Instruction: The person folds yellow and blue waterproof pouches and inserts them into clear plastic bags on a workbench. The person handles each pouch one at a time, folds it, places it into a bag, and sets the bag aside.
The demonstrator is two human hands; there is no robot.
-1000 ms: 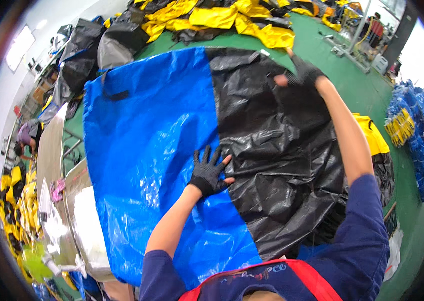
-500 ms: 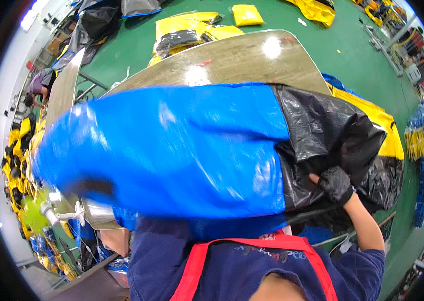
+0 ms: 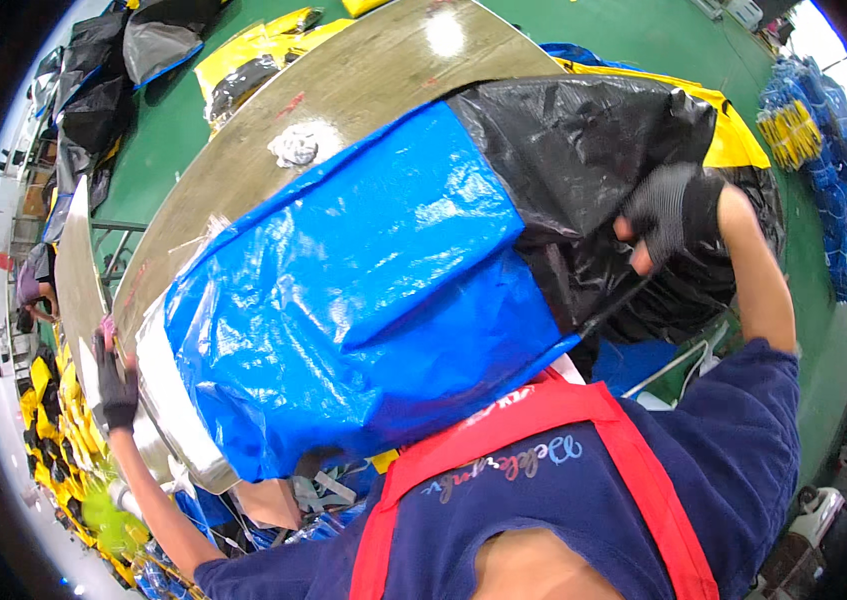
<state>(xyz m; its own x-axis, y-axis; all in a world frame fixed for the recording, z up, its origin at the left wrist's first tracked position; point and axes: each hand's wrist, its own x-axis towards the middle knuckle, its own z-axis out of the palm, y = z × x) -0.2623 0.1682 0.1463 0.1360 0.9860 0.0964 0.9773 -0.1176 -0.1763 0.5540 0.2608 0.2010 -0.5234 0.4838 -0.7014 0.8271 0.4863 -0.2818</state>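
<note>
A large blue-and-black plastic sheet piece lies across the table, its blue part (image 3: 343, 290) in the middle and its black part (image 3: 573, 150) at the right. On the black part rests my right hand (image 3: 673, 215), in a dark fingerless glove. Its thumb and a fingertip show apart; the other fingers are blurred. My left hand (image 3: 117, 388), gloved the same way, is stretched out at the table's left edge with fingers extended and nothing seen in it. Between it and the blue part runs a white strip (image 3: 168, 385).
The wood-grain table (image 3: 383, 75) carries a crumpled white wad (image 3: 295, 146). Yellow material (image 3: 738, 135) hangs at its right end. Blue bundles (image 3: 823, 170) stand farther right. Yellow pieces (image 3: 253, 60) lie on the green floor, and a green fan (image 3: 115, 525) is at lower left.
My left hand, hidden before, now reaches out at the left. The blue part has swung down and settled flatter. My right hand is higher in view, still at the black part.
</note>
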